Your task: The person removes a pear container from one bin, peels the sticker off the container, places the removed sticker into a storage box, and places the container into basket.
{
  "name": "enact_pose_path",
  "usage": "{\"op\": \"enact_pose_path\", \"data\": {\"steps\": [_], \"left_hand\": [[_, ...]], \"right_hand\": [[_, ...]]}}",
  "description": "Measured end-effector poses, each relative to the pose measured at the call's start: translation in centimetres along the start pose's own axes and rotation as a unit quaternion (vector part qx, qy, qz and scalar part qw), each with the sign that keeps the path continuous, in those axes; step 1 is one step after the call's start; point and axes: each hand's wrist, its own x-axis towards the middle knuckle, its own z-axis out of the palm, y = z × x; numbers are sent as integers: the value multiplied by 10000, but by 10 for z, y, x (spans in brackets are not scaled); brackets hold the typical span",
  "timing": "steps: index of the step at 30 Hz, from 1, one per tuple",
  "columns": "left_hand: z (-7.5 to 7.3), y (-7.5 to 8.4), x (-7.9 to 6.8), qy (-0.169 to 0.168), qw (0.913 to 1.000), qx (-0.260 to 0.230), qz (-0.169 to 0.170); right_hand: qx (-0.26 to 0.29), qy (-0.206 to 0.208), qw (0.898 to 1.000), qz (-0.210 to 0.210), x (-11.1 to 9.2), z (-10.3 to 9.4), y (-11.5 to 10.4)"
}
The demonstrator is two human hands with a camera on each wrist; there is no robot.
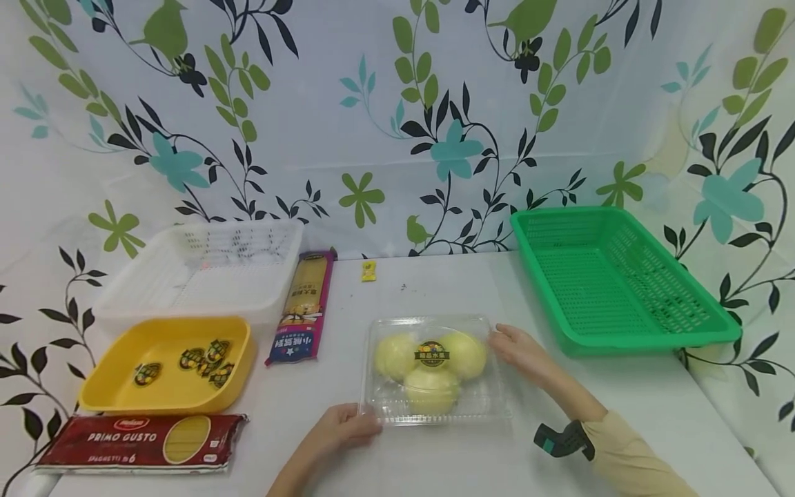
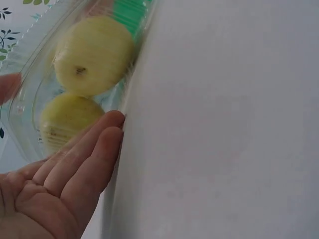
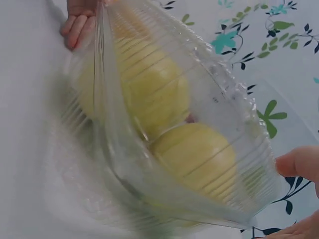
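A clear plastic clamshell box (image 1: 497, 407) with three pale yellow-green round fruits (image 1: 431, 390) is between both hands in the head view. On its lid is a dark round fruit label (image 1: 431, 353). My left hand (image 1: 348, 424) holds the box's near left corner; in the left wrist view its fingers (image 2: 99, 159) lie nearly straight along the underside, with the thumb at the lid side. With my right hand (image 1: 524, 352) I grip the right edge; the right wrist view shows the thumb (image 3: 301, 167) on the rim and other fingers partly out of frame.
A yellow tray (image 1: 168, 324) at left holds several similar labels. Behind it stands a white basket (image 1: 273, 297), beside a purple pasta packet (image 1: 304, 304). A red spaghetti packet (image 1: 136, 442) lies in front. At right is a green basket (image 1: 652, 338); a small yellow sachet (image 1: 369, 270) lies at the back.
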Motion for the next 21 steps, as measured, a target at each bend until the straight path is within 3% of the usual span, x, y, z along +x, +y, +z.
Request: {"op": "enact_pose_path", "data": {"steps": [3, 8, 13, 16, 18, 21], "left_hand": [[-4, 3, 1, 37, 9991, 358, 202], [-8, 4, 1, 108, 9985, 440, 306], [-9, 3, 1, -111, 9994, 295, 159], [-6, 4, 0, -324, 9993, 127, 138], [-5, 3, 1, -346, 9992, 116, 166], [-5, 1, 4, -307, 9992, 85, 261]], "right_hand": [[-510, 347, 9976, -324, -2, -6, -9], [-472, 814, 9788, -1821, -4, -8, -36], [-948, 1239, 9410, -3003, -21, 11, -78], [-1372, 1508, 9104, -3599, -33, 26, -103], [-1427, 1620, 8957, -3889, -31, 33, -107], [-1391, 1743, 8775, -4246, -18, 41, -97]]}}
